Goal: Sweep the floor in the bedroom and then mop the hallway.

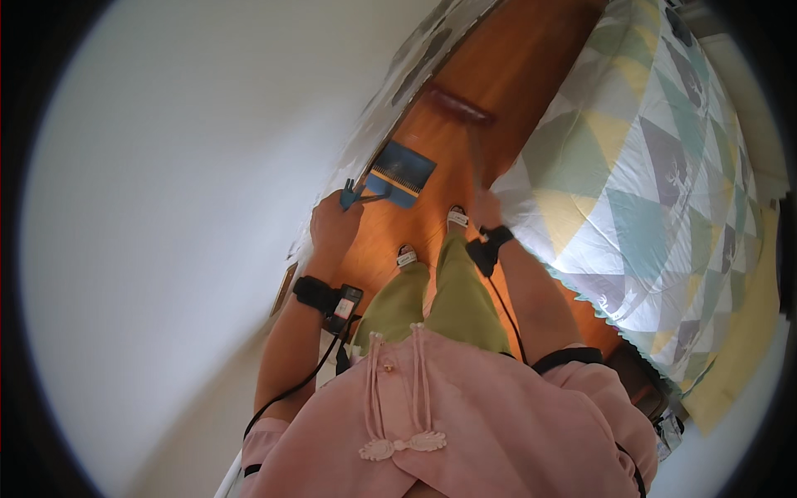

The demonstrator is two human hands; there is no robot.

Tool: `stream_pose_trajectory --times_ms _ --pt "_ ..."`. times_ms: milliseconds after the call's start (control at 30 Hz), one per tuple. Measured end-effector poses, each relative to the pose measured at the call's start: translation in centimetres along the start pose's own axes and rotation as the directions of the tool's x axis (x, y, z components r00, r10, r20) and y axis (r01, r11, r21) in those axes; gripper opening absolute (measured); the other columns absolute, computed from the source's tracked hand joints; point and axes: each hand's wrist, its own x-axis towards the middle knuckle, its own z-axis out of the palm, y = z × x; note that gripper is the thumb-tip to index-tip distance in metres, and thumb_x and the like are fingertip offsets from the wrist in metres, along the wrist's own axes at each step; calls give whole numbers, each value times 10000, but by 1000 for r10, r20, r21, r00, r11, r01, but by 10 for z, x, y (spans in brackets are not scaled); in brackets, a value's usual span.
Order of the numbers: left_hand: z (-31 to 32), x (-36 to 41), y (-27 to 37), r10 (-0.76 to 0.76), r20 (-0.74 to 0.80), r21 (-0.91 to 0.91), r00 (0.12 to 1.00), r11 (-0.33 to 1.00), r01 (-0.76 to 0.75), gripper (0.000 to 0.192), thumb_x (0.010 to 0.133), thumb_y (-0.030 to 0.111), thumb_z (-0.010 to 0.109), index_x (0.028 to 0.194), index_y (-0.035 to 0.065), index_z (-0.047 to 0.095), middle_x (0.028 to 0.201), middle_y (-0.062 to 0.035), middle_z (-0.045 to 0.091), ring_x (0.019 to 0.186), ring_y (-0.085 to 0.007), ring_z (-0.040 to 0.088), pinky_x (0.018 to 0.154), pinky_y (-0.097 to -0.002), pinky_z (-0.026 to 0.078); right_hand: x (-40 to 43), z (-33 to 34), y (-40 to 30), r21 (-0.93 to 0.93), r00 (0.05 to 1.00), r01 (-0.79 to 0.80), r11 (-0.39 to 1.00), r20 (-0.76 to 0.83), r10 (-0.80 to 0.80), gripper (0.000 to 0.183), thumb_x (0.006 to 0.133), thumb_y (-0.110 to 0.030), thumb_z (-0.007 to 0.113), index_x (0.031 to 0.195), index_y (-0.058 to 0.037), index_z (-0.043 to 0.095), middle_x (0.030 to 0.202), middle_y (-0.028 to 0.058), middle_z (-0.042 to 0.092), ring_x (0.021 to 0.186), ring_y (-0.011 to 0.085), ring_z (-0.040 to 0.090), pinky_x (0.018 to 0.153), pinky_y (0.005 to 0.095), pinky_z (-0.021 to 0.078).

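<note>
My left hand (336, 225) is closed around the handle end of a blue dustpan (401, 174), whose pan has a row of yellowish teeth and hangs over the wooden floor beside the wall. My right hand (487, 208), slightly blurred, grips the thin pale handle of a broom. That handle runs away from me to the broom's dark reddish head (461, 106), blurred and low over the floor beyond the dustpan. Black straps with small devices are on both wrists.
A white wall (187, 155) with a worn, peeling lower edge runs along the left. To the right stands a bed with a patterned quilt (622, 187) hanging over its side. Between them lies a strip of orange-brown wooden floor (517, 56). My feet in sandals (458, 216) stand on it.
</note>
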Motion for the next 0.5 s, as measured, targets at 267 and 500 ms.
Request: stream_pose_trajectory --times_ms 267,500 --pt "-9 -2 -35 21 -21 22 1000 1000 -21 211 678 230 518 759 44 575 666 -159 569 688 -327 547 618 -407 415 -151 -76 -9 346 779 -523 779 565 272 510 616 -11 517 1120 -82 500 463 66 476 349 127 451 323 264 367" --pt "-24 -36 -66 -11 4 25 1000 1000 11 204 694 225 504 744 38 569 657 -157 567 684 -338 544 613 -407 417 -99 -39 -25 424 921 -368 827 288 262 395 658 -20 490 1052 -17 513 452 65 458 322 142 429 304 271 346"
